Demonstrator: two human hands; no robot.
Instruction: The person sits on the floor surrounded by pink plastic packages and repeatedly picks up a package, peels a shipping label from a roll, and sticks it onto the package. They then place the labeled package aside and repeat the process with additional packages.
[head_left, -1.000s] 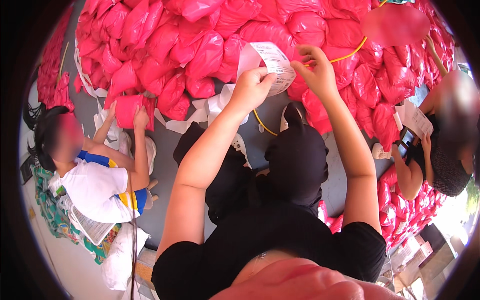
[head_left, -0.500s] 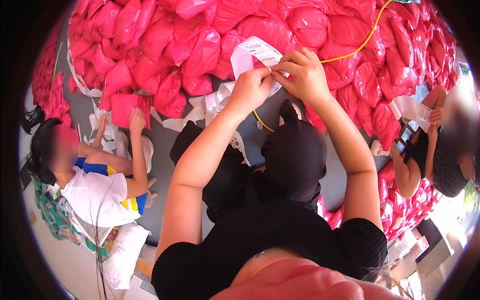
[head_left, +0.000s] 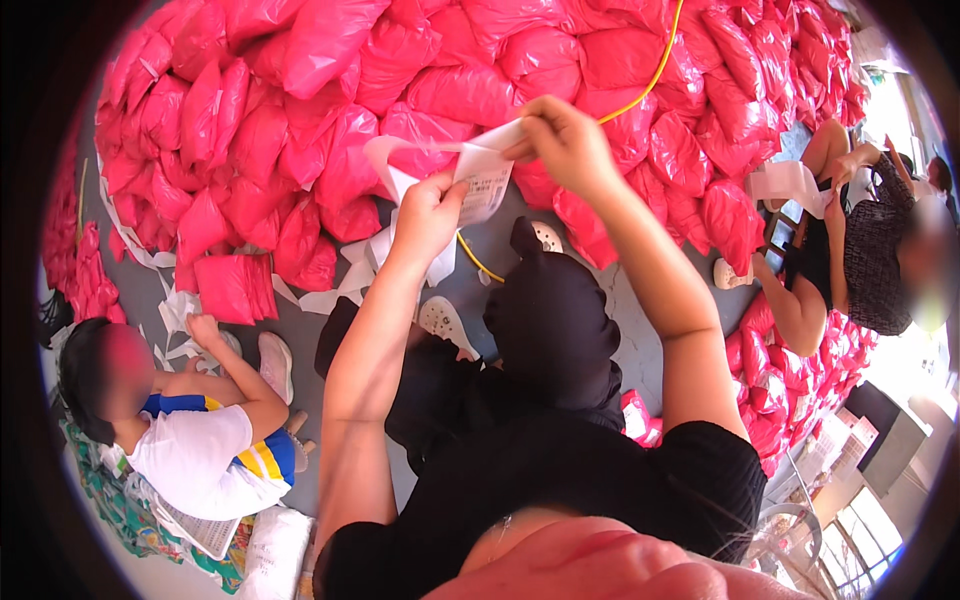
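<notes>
1. At far left, a co-worker [head_left: 200, 440] in a white top sat low, one hand [head_left: 205, 330] by scraps of white paper [head_left: 178, 310]. A half second earlier both hands had been at the flat pink bag [head_left: 235, 290]; now it lay apart from the hand that showed.
2. The wearer's left hand [head_left: 430, 215] was closed on the label strip [head_left: 485, 185], thumb uppermost, in front of the pile of pink bags [head_left: 430, 90].
3. The label strip hung between the wearer's two hands, over the floor's near edge of the pile, with a loop curling out to the left.
4. The right hand [head_left: 565, 140] pinched the strip's upper right end. The hands had just met; now they were apart, so the paper seemed drawn out between them. Whether it had torn, I could not tell.
5. Behind the right hand ran a yellow cord [head_left: 655, 75].
6. At far right, another co-worker [head_left: 870, 250] held a second paper strip [head_left: 795, 183].
</notes>
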